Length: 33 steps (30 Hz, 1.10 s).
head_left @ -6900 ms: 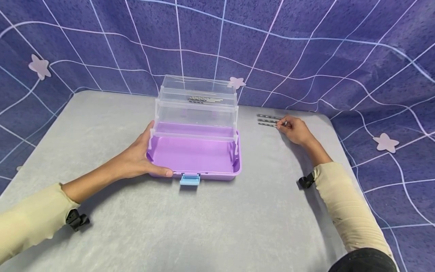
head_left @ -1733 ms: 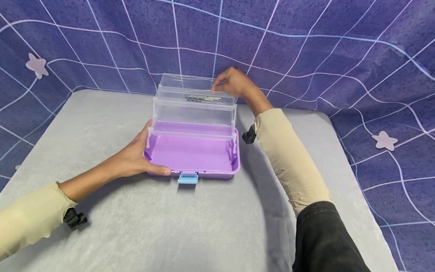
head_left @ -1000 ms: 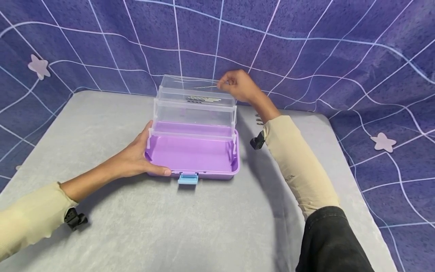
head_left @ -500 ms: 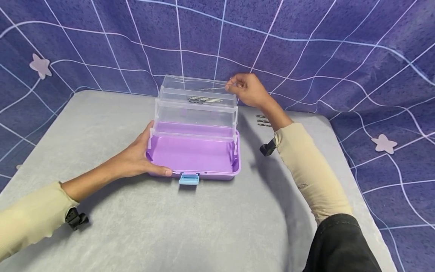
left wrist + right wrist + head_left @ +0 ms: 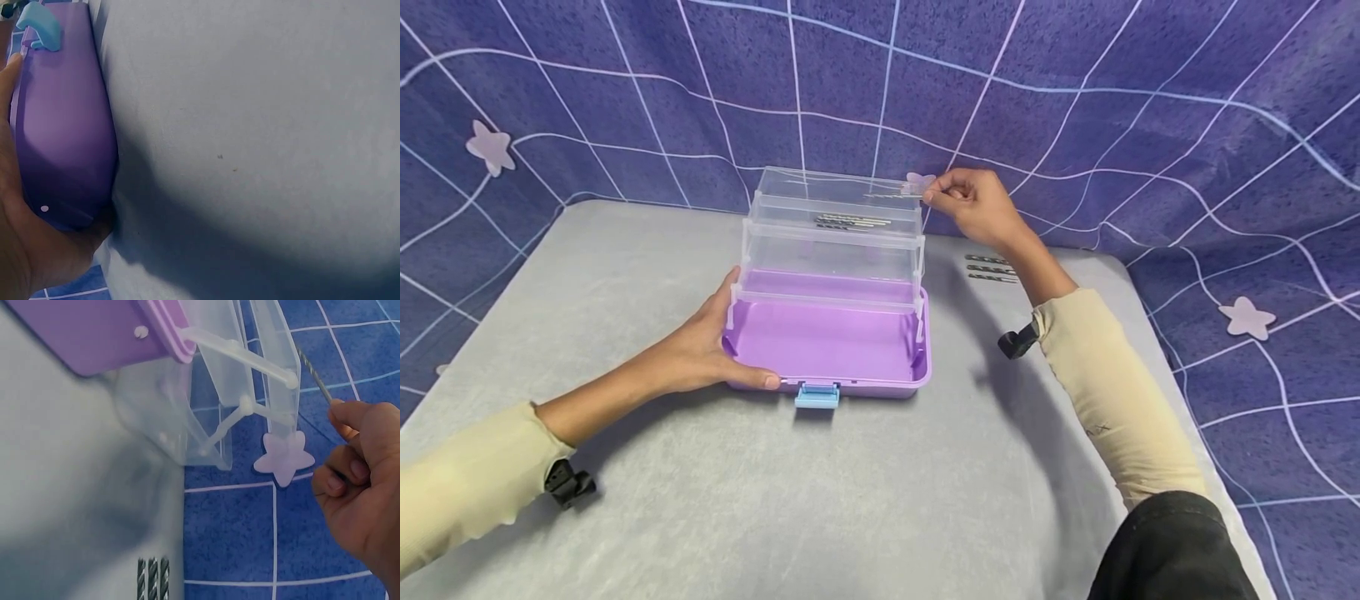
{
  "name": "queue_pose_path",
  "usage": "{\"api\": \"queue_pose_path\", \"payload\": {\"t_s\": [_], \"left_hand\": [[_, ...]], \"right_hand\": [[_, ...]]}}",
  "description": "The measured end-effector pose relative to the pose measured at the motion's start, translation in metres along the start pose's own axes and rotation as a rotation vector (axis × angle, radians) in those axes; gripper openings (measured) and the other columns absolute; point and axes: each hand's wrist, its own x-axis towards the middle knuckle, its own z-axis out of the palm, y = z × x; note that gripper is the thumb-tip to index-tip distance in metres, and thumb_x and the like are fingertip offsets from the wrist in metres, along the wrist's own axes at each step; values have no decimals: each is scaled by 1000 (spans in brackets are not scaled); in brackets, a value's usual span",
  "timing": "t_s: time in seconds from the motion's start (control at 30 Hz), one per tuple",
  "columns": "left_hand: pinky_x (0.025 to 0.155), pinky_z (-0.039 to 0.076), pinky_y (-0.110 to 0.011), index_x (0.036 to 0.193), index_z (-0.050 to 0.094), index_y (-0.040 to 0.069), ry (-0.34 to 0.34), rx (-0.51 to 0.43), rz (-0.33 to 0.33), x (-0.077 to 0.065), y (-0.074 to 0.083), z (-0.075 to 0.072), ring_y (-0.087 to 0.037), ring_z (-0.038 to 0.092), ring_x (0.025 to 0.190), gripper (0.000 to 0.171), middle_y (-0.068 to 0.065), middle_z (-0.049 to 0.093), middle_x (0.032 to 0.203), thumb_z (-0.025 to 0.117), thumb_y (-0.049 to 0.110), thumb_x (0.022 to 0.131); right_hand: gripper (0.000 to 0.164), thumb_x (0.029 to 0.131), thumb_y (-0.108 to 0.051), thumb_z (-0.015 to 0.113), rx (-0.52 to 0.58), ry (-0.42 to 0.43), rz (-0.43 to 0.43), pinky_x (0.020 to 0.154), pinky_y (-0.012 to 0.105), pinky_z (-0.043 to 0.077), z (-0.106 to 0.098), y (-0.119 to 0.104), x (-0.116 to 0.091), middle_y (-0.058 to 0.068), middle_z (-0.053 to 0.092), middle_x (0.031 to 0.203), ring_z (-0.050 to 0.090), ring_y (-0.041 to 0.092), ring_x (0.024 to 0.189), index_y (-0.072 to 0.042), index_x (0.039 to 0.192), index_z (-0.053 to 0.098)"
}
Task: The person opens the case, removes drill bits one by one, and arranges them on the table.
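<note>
A purple toolbox [image 5: 880,388] stands with its tiered clear trays [image 5: 831,250] raised. My left hand [image 5: 700,350] grips its left front corner, thumb along the front rim and fingers round the side. Between thumb and fingertips my right hand [image 5: 976,207] pinches a thin drill bit [image 5: 891,196], pointing left over the right part of the top tray. In the right wrist view this drill bit [image 5: 315,376] shows its spiral end beside the tray. Several more drill bits [image 5: 852,222] lie in an upper tray. Three thicker drill bits [image 5: 990,268] lie side by side on the table, right of the box.
A light-blue latch [image 5: 817,396] hangs open at the box's front. Grey cloth covers the table [image 5: 820,500]. Close behind the box rises a blue grid-patterned curtain [image 5: 1075,125] with pale stars, continuing along the sides.
My right hand has left the loose drill bits on the table and reached into the top tray. It has since drawn a thin drill bit rightward. My left hand stays on the box.
</note>
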Motion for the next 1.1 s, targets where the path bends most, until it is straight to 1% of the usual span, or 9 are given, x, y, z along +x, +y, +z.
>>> {"api": "queue_pose_path", "payload": {"t_s": [0.07, 0.17, 0.4, 0.57, 0.7, 0.83, 0.93, 1.0, 1.1], "left_hand": [[122, 48, -63, 180, 2, 43, 2, 7, -3, 0, 0, 0, -35, 66, 137, 161, -4, 47, 169, 114, 26, 65], [122, 48, -63, 180, 1, 42, 3, 7, -3, 0, 0, 0, -35, 66, 138, 162, -5, 46, 170, 114, 25, 65], [117, 53, -60, 179, 2, 45, 1, 2, 7, 0, 0, 0, -36, 68, 135, 161, -7, 47, 169, 114, 25, 66], [116, 54, -60, 179, 4, 45, 0, -5, 19, 0, -1, 1, -35, 68, 134, 160, -6, 48, 168, 114, 24, 65], [119, 52, -62, 179, 4, 44, 5, 6, 23, 1, -1, 0, -35, 67, 136, 160, -6, 47, 169, 114, 25, 65], [123, 48, -65, 180, 1, 43, 11, 26, 15, 1, -2, 0, -36, 64, 139, 162, -8, 44, 172, 114, 27, 65], [128, 41, -69, 181, -5, 40, 9, 53, -8, 0, -2, -1, -38, 59, 145, 166, -13, 37, 178, 114, 30, 65], [131, 37, -71, 181, -9, 37, 6, 66, -25, -1, -2, -1, -39, 56, 147, 168, -16, 32, 180, 113, 32, 66], [132, 36, -71, 181, -12, 36, 3, 73, -38, -1, -3, -1, -39, 55, 148, 169, -17, 28, 182, 113, 33, 67]], "right_hand": [[19, 107, -21, 76, 11, 6, 5, 57, 23, 29, -4, 1, -4, -14, 42, 65, 35, 2, 60, -4, 110, 82], [18, 107, -22, 76, 19, 14, 14, 55, 23, 28, -10, 4, -10, -14, 42, 65, 34, 3, 59, -5, 111, 81], [19, 107, -23, 76, 16, 43, 35, 53, 23, 28, -23, 12, -24, -15, 41, 62, 34, 2, 56, -6, 112, 81], [17, 107, -22, 77, 48, 66, 54, 53, 22, 28, -30, 18, -34, -15, 42, 64, 34, 2, 58, -6, 111, 81], [18, 106, -20, 78, 58, 91, 66, 54, 22, 29, -36, 23, -41, -15, 43, 64, 34, 1, 58, -3, 111, 81], [17, 106, -21, 78, 50, 110, 77, 57, 24, 32, -40, 30, -47, -15, 43, 65, 35, 2, 60, -5, 111, 81], [18, 106, -23, 79, 33, 116, 89, 60, 24, 35, -44, 34, -52, -15, 44, 66, 37, 2, 62, -6, 112, 81], [20, 106, -23, 79, 30, 122, 98, 63, 24, 37, -46, 37, -56, -15, 45, 66, 38, 3, 63, -5, 113, 81], [20, 106, -21, 79, 33, 134, 104, 67, 22, 41, -48, 41, -61, -14, 47, 66, 39, 3, 64, -2, 113, 81]]}}
